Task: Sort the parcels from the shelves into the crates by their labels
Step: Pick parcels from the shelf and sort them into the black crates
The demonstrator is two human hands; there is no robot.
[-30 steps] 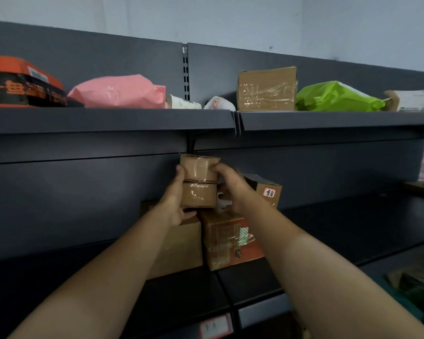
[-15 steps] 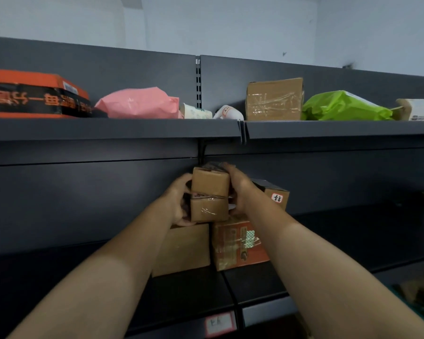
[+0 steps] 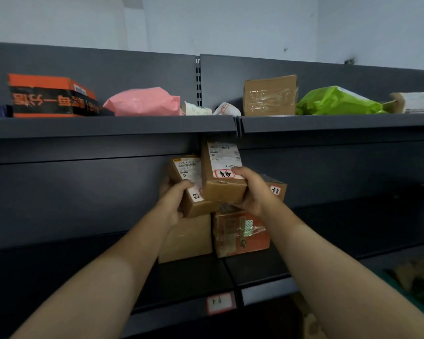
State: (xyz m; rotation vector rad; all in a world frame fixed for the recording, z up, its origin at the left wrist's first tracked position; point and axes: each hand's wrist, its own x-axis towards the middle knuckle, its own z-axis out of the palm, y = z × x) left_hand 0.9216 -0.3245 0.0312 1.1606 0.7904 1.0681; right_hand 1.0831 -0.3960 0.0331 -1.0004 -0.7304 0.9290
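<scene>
At the view's centre, both hands held small cardboard boxes up in front of the shelving. The left hand (image 3: 173, 204) had its grip curled round the left box (image 3: 194, 206), thumb across its white label. The right hand (image 3: 255, 194) had its grip closed on the right box (image 3: 223, 189), thumb on a red-ringed handwritten mark. This box overlapped the other's 3 o'clock side. Below them, at 6 o'clock, a plain brown box (image 3: 189, 238) and an orange taped box (image 3: 240, 233) stood on the lower shelf (image 3: 194, 277).
</scene>
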